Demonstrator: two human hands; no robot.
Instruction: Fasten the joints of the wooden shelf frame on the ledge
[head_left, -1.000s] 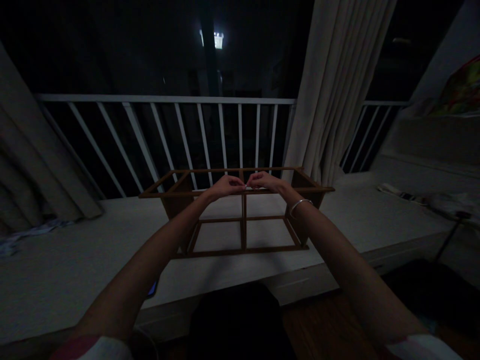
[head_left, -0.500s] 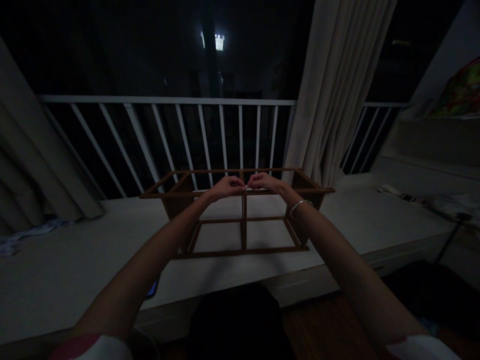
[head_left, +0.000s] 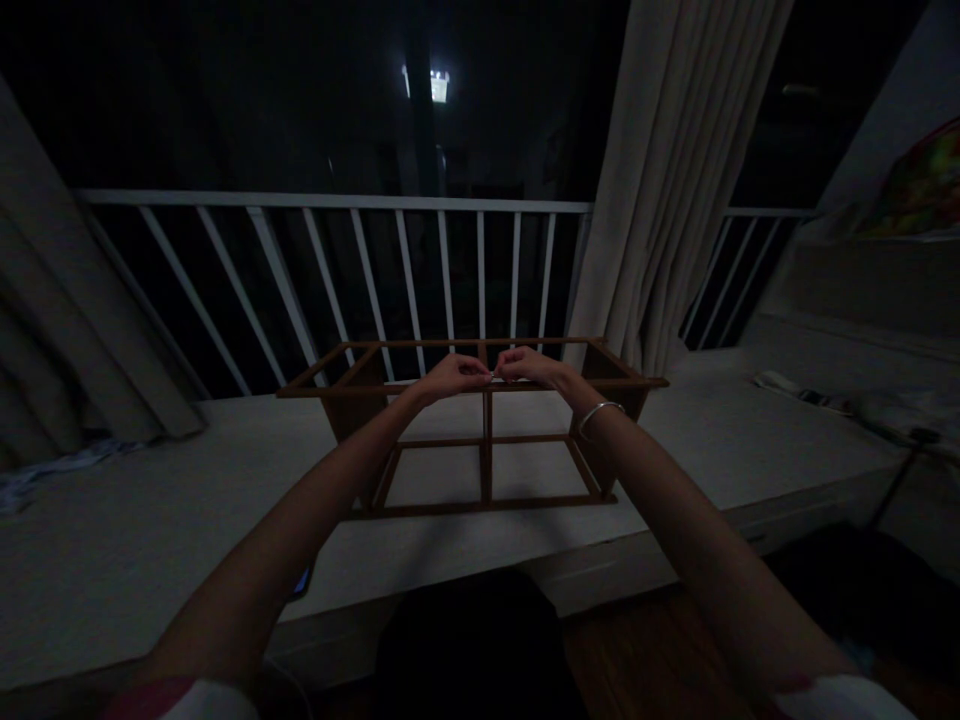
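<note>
A brown wooden frame (head_left: 480, 505) of thin bars stands on a pale ledge (head_left: 135, 520). My left hand (head_left: 448, 375) and my right hand (head_left: 529, 365) meet at the middle of its near top bar, just above the centre upright. Both hands have their fingers pinched together, fingertips almost touching. A tiny pale glint shows between the fingertips, too small and dark to name. A silver bangle (head_left: 600, 410) sits on my right wrist.
A white railing (head_left: 330, 200) runs behind the frame, with darkness beyond. Beige curtains hang at the left (head_left: 67, 330) and right (head_left: 667, 190). Small flat items lie on the ledge at the far right (head_left: 825, 395). Dark wood floor (head_left: 637, 650) lies below the ledge.
</note>
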